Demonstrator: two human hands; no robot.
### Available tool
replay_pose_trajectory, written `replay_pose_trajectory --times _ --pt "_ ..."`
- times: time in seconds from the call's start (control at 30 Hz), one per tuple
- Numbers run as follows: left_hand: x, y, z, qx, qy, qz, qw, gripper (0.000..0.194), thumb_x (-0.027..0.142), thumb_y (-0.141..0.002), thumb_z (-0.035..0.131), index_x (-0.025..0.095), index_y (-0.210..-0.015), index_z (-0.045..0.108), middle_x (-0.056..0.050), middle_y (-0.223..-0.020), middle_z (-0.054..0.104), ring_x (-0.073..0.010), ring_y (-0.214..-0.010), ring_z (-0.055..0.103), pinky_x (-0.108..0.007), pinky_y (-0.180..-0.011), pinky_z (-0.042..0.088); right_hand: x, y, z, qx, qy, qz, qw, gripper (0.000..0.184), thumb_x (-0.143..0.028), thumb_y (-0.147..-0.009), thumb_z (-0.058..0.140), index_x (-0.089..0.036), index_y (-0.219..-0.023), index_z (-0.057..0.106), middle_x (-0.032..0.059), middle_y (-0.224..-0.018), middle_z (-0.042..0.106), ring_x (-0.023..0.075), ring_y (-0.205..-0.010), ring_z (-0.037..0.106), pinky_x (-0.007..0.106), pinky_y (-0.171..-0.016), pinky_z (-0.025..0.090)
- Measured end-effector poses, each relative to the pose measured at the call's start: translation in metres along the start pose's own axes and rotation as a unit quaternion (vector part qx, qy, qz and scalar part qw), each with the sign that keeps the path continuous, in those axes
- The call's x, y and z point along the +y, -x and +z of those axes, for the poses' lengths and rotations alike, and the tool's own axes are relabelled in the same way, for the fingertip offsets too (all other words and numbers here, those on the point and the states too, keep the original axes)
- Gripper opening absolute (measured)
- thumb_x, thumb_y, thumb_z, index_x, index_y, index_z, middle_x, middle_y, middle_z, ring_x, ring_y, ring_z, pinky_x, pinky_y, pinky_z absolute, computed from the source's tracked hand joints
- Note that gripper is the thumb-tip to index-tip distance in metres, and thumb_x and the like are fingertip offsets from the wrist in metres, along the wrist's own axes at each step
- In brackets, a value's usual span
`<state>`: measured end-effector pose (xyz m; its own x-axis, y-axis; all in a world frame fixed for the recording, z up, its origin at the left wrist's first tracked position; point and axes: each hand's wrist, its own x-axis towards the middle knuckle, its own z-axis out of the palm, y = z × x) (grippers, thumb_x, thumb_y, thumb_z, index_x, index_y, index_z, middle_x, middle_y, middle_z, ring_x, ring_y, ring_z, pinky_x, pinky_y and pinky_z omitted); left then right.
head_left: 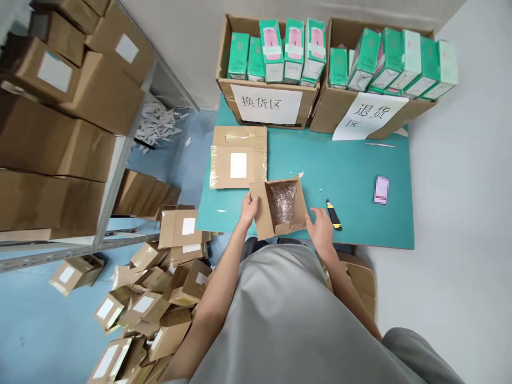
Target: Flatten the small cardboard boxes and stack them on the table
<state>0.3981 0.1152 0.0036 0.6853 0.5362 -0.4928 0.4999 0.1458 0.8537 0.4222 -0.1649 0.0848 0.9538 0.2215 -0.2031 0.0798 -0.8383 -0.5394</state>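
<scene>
Your left hand (249, 209) pinches the flap of the open cardboard box (285, 205) between your hands; your right hand (320, 228), loosely curled, touches its opposite side, left of the box cutter (333, 215).

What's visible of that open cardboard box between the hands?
The brown cardboard box is by the near edge of the teal tabletop, opening upward; whether it rests there is unclear. Crumpled clear plastic lies inside. The left hand grips the broad flap folded out left; the right hand is at the opposite near corner.
</scene>
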Motion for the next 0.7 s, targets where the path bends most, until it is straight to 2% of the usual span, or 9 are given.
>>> replay_pose_trajectory --times 0.07,0.17,0.23,0.3,0.37,0.43,0.5,0.6,0.7 --pt "-0.001 -0.001 0.004 0.009 -0.013 0.001 1.000 0.027 0.032 -0.084 0.058 0.019 -0.107 0.065 -0.010 -0.111 0.077 -0.0259 -0.103 0.070 -0.038 -0.096 0.057 -0.018 -0.013 0.001 -0.009 -0.018 -0.055 0.998 0.032 -0.029 -0.110 0.051 -0.021 -0.132 0.073 0.0167 -0.132 0.073 0.0338 -0.127 0.068 0.049 -0.113 0.055" --pt "-0.002 -0.001 -0.002 0.009 -0.038 -0.001 0.999 0.030 0.029 -0.083 0.060 0.019 -0.111 0.064 -0.012 -0.116 0.078 -0.0278 -0.108 0.072 -0.041 -0.102 0.057 -0.055 -0.044 0.023 -0.136 -0.014 -0.103 0.985 0.040 -0.021 -0.107 0.059 -0.024 -0.146 0.067 0.0164 -0.144 0.067 0.0347 -0.138 0.064 0.051 -0.121 0.052" --pt "-0.002 -0.004 -0.007 -0.003 -0.053 -0.004 0.999 0.032 0.029 -0.081 0.062 0.019 -0.111 0.064 -0.013 -0.117 0.078 -0.0289 -0.109 0.073 -0.043 -0.103 0.057 -0.078 -0.073 0.050 -0.216 0.058 -0.075 0.972 0.070 -0.017 -0.094 0.079 -0.022 -0.160 0.056 0.0225 -0.162 0.053 0.0416 -0.153 0.052 0.057 -0.122 0.051" --pt "-0.002 -0.008 -0.011 -0.015 -0.059 -0.003 0.998 0.033 0.029 -0.081 0.063 0.019 -0.112 0.063 -0.014 -0.117 0.077 -0.0301 -0.110 0.073 -0.044 -0.103 0.058 -0.094 -0.100 0.081 -0.286 0.145 -0.018 0.947 0.112 -0.011 -0.069 0.100 -0.019 -0.167 0.047 0.0294 -0.175 0.035 0.0518 -0.162 0.037 0.066 -0.119 0.052" --pt "-0.004 -0.011 -0.012 -0.020 -0.057 0.007 0.998 0.035 0.029 -0.081 0.063 0.019 -0.114 0.063 -0.015 -0.120 0.077 -0.0312 -0.113 0.073 -0.045 -0.104 0.057 -0.101 -0.119 0.110 -0.339 0.196 -0.013 0.920 0.126 -0.018 -0.058 0.107 -0.016 -0.168 0.046 0.0333 -0.177 0.032 0.0538 -0.161 0.036 0.065 -0.112 0.057" --pt "-0.007 -0.014 -0.012 -0.015 -0.053 0.021 0.998 0.036 0.028 -0.081 0.063 0.020 -0.116 0.062 -0.015 -0.122 0.076 -0.0318 -0.116 0.072 -0.046 -0.107 0.056 -0.102 -0.124 0.131 -0.362 0.217 -0.030 0.906 0.115 -0.031 -0.061 0.106 -0.011 -0.161 0.054 0.0331 -0.174 0.039 0.0486 -0.157 0.043 0.058 -0.108 0.060" --pt "-0.011 -0.014 -0.012 -0.008 -0.050 0.029 0.998 0.036 0.028 -0.081 0.063 0.021 -0.117 0.060 -0.015 -0.121 0.075 -0.0318 -0.117 0.072 -0.047 -0.109 0.056 -0.098 -0.118 0.144 -0.360 0.211 -0.034 0.908 0.087 -0.039 -0.077 0.097 -0.009 -0.151 0.064 0.0295 -0.170 0.047 0.0416 -0.154 0.050 0.053 -0.109 0.060" --pt "-0.018 -0.011 -0.015 -0.008 -0.043 0.035 0.998 0.037 0.028 -0.083 0.062 0.021 -0.119 0.059 -0.014 -0.122 0.074 -0.0317 -0.117 0.071 -0.049 -0.111 0.055 -0.092 -0.101 0.151 -0.329 0.192 -0.008 0.925 0.053 -0.027 -0.094 0.081 -0.011 -0.143 0.069 0.0274 -0.169 0.050 0.0388 -0.154 0.051 0.059 -0.113 0.056" --pt "-0.024 -0.008 -0.021 -0.004 -0.041 0.040 0.998 0.038 0.029 -0.085 0.062 0.020 -0.123 0.059 -0.015 -0.122 0.074 -0.0323 -0.119 0.071 -0.051 -0.113 0.054 -0.090 -0.085 0.150 -0.294 0.144 -0.048 0.944 0.043 -0.018 -0.098 0.077 -0.012 -0.140 0.069 0.0288 -0.163 0.055 0.0378 -0.147 0.058 0.060 -0.109 0.058"
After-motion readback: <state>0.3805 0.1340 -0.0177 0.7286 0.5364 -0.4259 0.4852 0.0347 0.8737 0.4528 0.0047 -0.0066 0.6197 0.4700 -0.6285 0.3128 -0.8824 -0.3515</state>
